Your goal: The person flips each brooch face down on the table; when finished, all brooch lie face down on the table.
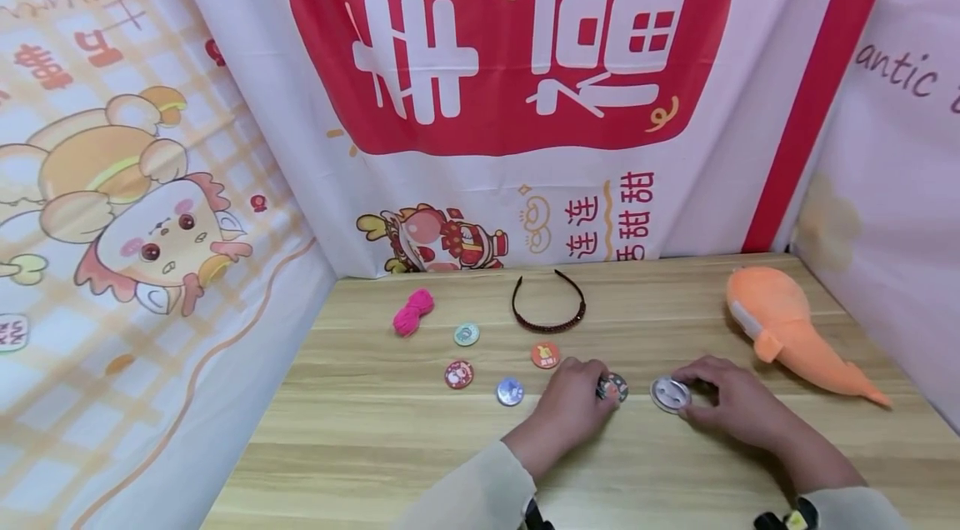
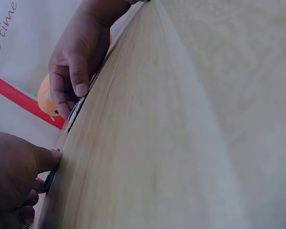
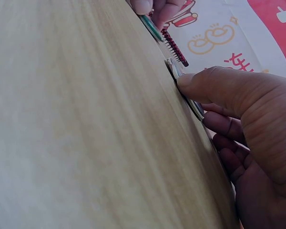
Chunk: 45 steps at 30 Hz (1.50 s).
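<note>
In the head view, my left hand (image 1: 570, 403) pinches a dark patterned button badge (image 1: 617, 386) by its left edge, at the table's middle. Just right of it, my right hand (image 1: 741, 403) grips a second button badge (image 1: 667, 395) between thumb and fingers; its silver back with the pin faces up. A small gap separates the two badges. Both lie low at the wooden tabletop (image 1: 360, 455), and the right wrist view shows the silver-backed badge (image 3: 198, 110) edge-on under my thumb. Fingers partly cover each badge.
Left of my hands lie an orange badge (image 1: 545, 355), a blue badge (image 1: 510, 392), a red badge (image 1: 459, 374) and a teal badge (image 1: 467, 334). Behind them are a pink yarn bundle (image 1: 413, 313) and a dark headband (image 1: 551, 327). An orange plush toy (image 1: 795, 334) lies at right.
</note>
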Available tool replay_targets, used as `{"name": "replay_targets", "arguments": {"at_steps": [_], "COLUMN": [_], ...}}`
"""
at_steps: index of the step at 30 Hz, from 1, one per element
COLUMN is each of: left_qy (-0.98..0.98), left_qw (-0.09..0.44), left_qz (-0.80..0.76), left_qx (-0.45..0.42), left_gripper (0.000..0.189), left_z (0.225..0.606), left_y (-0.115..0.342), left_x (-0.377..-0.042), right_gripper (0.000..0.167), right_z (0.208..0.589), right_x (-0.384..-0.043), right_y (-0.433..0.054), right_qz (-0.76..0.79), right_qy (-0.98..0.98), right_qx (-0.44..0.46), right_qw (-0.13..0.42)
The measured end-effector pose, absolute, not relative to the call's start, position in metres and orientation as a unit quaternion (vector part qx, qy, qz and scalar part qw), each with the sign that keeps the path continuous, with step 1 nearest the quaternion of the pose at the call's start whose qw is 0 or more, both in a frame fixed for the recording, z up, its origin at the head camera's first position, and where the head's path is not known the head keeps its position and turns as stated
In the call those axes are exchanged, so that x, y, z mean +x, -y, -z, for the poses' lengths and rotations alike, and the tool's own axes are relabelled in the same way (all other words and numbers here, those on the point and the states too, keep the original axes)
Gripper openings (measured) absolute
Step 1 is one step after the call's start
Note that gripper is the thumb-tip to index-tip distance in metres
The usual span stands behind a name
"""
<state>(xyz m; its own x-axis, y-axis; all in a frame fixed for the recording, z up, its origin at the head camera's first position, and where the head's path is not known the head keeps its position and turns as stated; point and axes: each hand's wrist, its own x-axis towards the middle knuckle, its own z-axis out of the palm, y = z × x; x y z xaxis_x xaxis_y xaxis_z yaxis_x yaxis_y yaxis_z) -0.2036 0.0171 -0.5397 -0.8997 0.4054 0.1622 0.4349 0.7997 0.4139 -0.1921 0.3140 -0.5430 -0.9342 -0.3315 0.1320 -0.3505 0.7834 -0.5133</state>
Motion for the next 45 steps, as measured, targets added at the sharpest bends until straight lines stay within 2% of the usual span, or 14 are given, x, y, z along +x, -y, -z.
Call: {"name": "replay_targets", "arguments": {"at_steps": [6,15,21,26,36,45], "left_qy": [0.946,0.939,0.934,0.931,0.929,0.927], "left_qw": [0.022,0.024,0.03,0.046,0.051,0.051], "left_qz": [0.219,0.226,0.229,0.219,0.222,0.234], "left_qx": [-0.237,-0.258,-0.272,-0.289,-0.293,-0.288], "left_gripper": [0.033,0.025,0.025,0.027,0.025,0.015], "left_z": [0.538,0.537,0.541,0.545,0.547,0.546], "left_y": [-0.01,-0.004,0.0,0.001,0.001,-0.001], "left_x": [-0.203,-0.205,-0.208,-0.21,-0.212,-0.211], "right_gripper": [0.045,0.046,0.039,0.035,0.034,0.031], "right_z": [0.543,0.542,0.538,0.53,0.53,0.536], "right_x": [-0.192,-0.193,-0.193,-0.192,-0.196,-0.203], "right_y": [-0.313,-0.312,-0.307,-0.292,-0.25,-0.238], "right_qz": [-0.274,-0.281,-0.298,-0.301,-0.298,-0.284], "right_qy": [0.945,0.943,0.94,0.938,0.931,0.931], "right_qx": [0.179,0.175,0.166,0.167,0.209,0.23], "right_qw": [0.011,0.003,0.019,0.037,0.027,0.014]}}
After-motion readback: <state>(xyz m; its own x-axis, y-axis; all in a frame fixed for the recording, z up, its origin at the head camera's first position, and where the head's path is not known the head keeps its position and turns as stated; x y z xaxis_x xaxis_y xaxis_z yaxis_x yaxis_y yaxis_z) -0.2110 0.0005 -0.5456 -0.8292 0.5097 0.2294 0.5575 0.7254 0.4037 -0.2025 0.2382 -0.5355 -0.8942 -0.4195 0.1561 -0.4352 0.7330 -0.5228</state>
